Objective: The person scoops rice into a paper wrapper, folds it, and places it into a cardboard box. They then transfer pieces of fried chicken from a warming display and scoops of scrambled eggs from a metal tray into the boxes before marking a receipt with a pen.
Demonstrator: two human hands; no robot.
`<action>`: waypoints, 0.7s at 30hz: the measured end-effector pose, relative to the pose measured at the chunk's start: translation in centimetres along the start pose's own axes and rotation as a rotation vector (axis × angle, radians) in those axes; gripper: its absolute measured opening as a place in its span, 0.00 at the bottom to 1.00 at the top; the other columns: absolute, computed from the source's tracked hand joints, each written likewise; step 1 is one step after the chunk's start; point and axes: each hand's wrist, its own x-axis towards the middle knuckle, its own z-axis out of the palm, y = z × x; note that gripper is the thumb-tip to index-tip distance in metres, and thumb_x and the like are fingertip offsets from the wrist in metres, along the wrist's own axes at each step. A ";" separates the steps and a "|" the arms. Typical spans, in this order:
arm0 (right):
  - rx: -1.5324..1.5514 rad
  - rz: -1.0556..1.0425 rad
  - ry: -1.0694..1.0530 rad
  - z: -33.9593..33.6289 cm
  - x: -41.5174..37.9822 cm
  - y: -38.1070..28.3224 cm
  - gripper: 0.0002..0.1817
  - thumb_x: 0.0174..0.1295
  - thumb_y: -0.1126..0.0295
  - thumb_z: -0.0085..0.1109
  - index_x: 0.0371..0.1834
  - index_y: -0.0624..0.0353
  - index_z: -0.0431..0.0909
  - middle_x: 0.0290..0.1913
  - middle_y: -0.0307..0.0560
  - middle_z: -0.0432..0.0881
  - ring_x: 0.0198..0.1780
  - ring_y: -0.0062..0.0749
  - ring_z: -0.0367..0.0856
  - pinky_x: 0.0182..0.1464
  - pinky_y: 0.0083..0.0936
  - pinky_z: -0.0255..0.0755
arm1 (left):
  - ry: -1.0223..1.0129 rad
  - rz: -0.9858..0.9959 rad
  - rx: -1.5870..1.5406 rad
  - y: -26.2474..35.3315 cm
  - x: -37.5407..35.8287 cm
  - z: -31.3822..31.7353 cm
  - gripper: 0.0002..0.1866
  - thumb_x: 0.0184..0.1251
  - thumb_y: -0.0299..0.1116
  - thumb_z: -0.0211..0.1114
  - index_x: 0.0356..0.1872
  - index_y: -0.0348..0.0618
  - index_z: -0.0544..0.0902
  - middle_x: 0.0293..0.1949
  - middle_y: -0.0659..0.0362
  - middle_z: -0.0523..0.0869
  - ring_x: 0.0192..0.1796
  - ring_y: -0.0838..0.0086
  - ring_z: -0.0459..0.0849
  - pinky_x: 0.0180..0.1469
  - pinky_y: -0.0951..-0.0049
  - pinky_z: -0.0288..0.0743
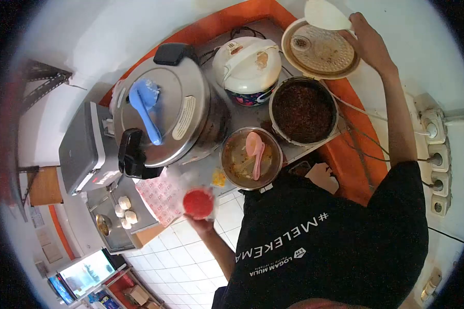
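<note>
My right hand (368,44) is at the raised lid (322,49) of a rice cooker, its fingers closed on a smooth white piece (327,14) behind the lid's rim. Below the lid, the open pot (304,110) is full of dark reddish-brown food. My left hand (201,224) holds up a round, red thing (198,203) with a pale translucent edge, blurred by motion; I cannot tell its kind. Between the hands, at the counter's front edge, a metal bowl (227,165) contains a pink ladle (255,147) and some yellowish residue.
A large pressure cooker (165,98) bears a blue rice scoop (148,110). Behind stands a closed white rice cooker (246,59). Printed paper (160,198) and a small yellow packet (218,178) lie on the counter. Cables run to wall sockets (437,154). White lumps (130,217) sit at left.
</note>
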 end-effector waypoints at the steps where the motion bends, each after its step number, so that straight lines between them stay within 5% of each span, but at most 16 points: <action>1: -0.066 0.032 0.009 -0.6 -1.0 -1.3 0.31 0.67 0.43 0.52 0.56 0.61 0.70 0.53 0.61 0.77 0.49 0.52 0.81 0.50 0.44 0.74 | -0.026 -0.039 -0.007 -1.4 0.9 0.5 0.48 0.58 0.69 0.60 0.71 0.44 0.62 0.67 0.46 0.69 0.68 0.45 0.69 0.65 0.48 0.70; 3: -0.135 0.057 0.019 -1.6 -3.3 -4.0 0.34 0.66 0.40 0.51 0.57 0.62 0.70 0.51 0.64 0.79 0.48 0.54 0.82 0.48 0.45 0.76 | 0.006 -0.151 -0.007 -4.0 1.9 1.2 0.42 0.62 0.62 0.60 0.70 0.43 0.64 0.66 0.49 0.72 0.67 0.53 0.71 0.66 0.50 0.69; 5: 0.027 0.116 -0.161 -1.4 -6.2 -6.1 0.26 0.69 0.48 0.49 0.50 0.63 0.72 0.41 0.64 0.81 0.42 0.57 0.83 0.43 0.48 0.76 | 0.051 -0.325 0.043 -6.1 2.4 2.5 0.39 0.62 0.57 0.62 0.69 0.45 0.65 0.65 0.52 0.73 0.67 0.55 0.72 0.69 0.50 0.66; 8: 0.168 -0.126 -0.262 4.8 -10.2 -4.2 0.20 0.71 0.55 0.47 0.45 0.63 0.74 0.34 0.60 0.82 0.41 0.57 0.83 0.43 0.49 0.76 | -0.060 -0.460 -0.085 -8.7 4.2 5.1 0.33 0.67 0.45 0.62 0.68 0.39 0.64 0.66 0.51 0.72 0.68 0.58 0.71 0.68 0.53 0.67; 10: -0.022 -0.205 -0.538 7.8 -11.7 -4.1 0.13 0.68 0.61 0.52 0.39 0.62 0.72 0.32 0.57 0.79 0.38 0.53 0.82 0.41 0.48 0.73 | -0.104 -0.511 -0.120 -10.2 5.1 6.5 0.33 0.67 0.43 0.63 0.68 0.38 0.64 0.65 0.51 0.73 0.68 0.59 0.71 0.68 0.53 0.68; 14: -0.120 -0.183 -0.593 8.0 -11.4 -4.1 0.12 0.66 0.62 0.54 0.36 0.61 0.76 0.29 0.53 0.80 0.36 0.50 0.81 0.42 0.49 0.72 | -0.179 -0.691 -0.063 -11.4 6.8 8.2 0.33 0.65 0.37 0.66 0.67 0.36 0.64 0.63 0.52 0.74 0.66 0.61 0.73 0.68 0.56 0.68; 21: 0.053 -0.257 -0.406 0.1 -7.4 -1.6 0.17 0.68 0.57 0.52 0.37 0.60 0.82 0.32 0.56 0.83 0.36 0.54 0.82 0.42 0.47 0.75 | -0.190 -0.612 -0.049 -12.7 7.0 10.0 0.37 0.62 0.41 0.68 0.68 0.36 0.63 0.64 0.49 0.73 0.66 0.57 0.74 0.66 0.54 0.71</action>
